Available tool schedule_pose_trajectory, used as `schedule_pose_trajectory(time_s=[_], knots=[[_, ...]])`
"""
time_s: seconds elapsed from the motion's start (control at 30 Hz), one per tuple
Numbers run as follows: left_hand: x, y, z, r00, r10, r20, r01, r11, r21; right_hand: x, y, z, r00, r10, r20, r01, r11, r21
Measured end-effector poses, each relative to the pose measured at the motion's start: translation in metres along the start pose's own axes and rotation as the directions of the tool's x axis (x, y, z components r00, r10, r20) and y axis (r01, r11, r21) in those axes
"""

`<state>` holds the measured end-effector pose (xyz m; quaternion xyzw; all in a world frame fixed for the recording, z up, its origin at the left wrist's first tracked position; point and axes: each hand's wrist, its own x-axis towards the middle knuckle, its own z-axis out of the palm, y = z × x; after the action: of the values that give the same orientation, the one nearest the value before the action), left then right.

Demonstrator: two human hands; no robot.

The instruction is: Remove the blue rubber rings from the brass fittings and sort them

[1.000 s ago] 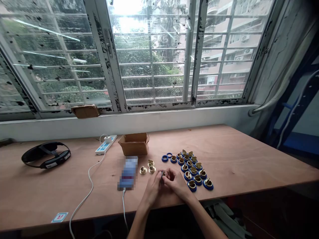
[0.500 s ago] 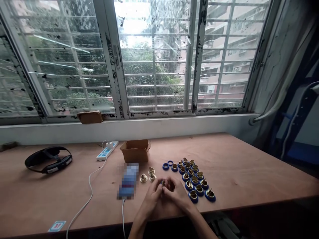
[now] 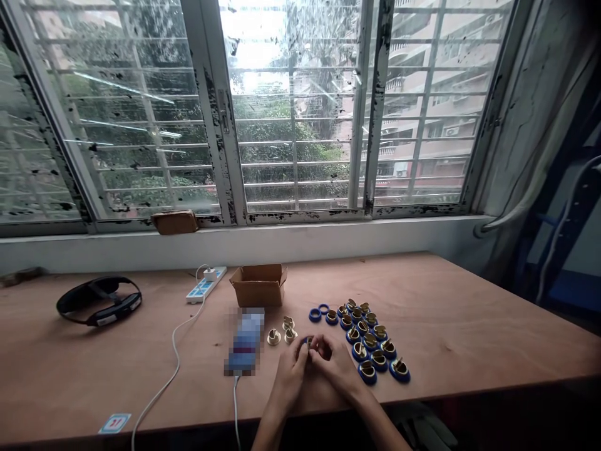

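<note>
My left hand (image 3: pixel 292 369) is closed in a pinch around a small blue ring with a gold metal fitting (image 3: pixel 307 341) in it, largely covered by fingers. Against the same piece press the fingertips of my right hand (image 3: pixel 334 364), its thumb and fingers bent. Left of the hands stand three loose gold fittings, one of them this gold fitting (image 3: pixel 273 337). Two bare blue rings (image 3: pixel 315 315) lie beyond the hands. To the right, several gold fittings seated in blue rings (image 3: pixel 378 360) form slanting rows.
Behind the loose fittings stands an open cardboard box (image 3: pixel 258 293). A blurred phone (image 3: pixel 246 341) with a white cable (image 3: pixel 236 407) lies to the left. Farther left are a power strip (image 3: pixel 206 286) and a black headset (image 3: pixel 99 302). The wooden table's (image 3: pixel 469 326) front edge runs below my forearms.
The view has shifted slightly, so the table's contents appear a little farther right. My fingers have moved slightly around the piece, and more of its blue rim shows.
</note>
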<state>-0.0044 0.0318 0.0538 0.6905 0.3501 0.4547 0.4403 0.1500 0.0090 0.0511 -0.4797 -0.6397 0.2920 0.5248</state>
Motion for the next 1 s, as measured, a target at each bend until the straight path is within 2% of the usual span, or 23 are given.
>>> schedule_pose_trajectory(time_s=[0.13,0.27,0.53,0.67,0.87,1.0], knots=[[-0.001,-0.002,-0.001,0.999,0.009,-0.042,-0.010,1.000,-0.012,0.001,0.001,-0.002,0.999,-0.015,0.043,0.012,0.998,0.069],[-0.007,0.004,0.002,1.000,0.011,-0.028,-0.012,0.999,-0.044,0.001,-0.002,-0.003,0.999,0.002,0.054,-0.009,0.992,0.127],[-0.012,0.008,0.005,0.999,0.043,-0.031,-0.039,0.991,0.131,0.000,0.001,-0.001,0.994,0.107,0.008,-0.108,0.985,0.137],[-0.011,0.010,0.003,1.000,0.030,0.000,-0.030,0.996,0.088,0.002,0.004,-0.002,0.990,0.140,0.014,-0.140,0.975,0.174],[-0.008,0.015,-0.001,1.000,0.018,-0.024,-0.017,1.000,0.024,-0.001,0.002,0.000,0.996,0.083,0.029,-0.087,0.982,0.165],[-0.006,0.017,0.001,1.000,-0.008,0.021,0.008,1.000,0.023,-0.004,0.003,0.001,0.998,0.047,0.040,-0.052,0.989,0.135]])
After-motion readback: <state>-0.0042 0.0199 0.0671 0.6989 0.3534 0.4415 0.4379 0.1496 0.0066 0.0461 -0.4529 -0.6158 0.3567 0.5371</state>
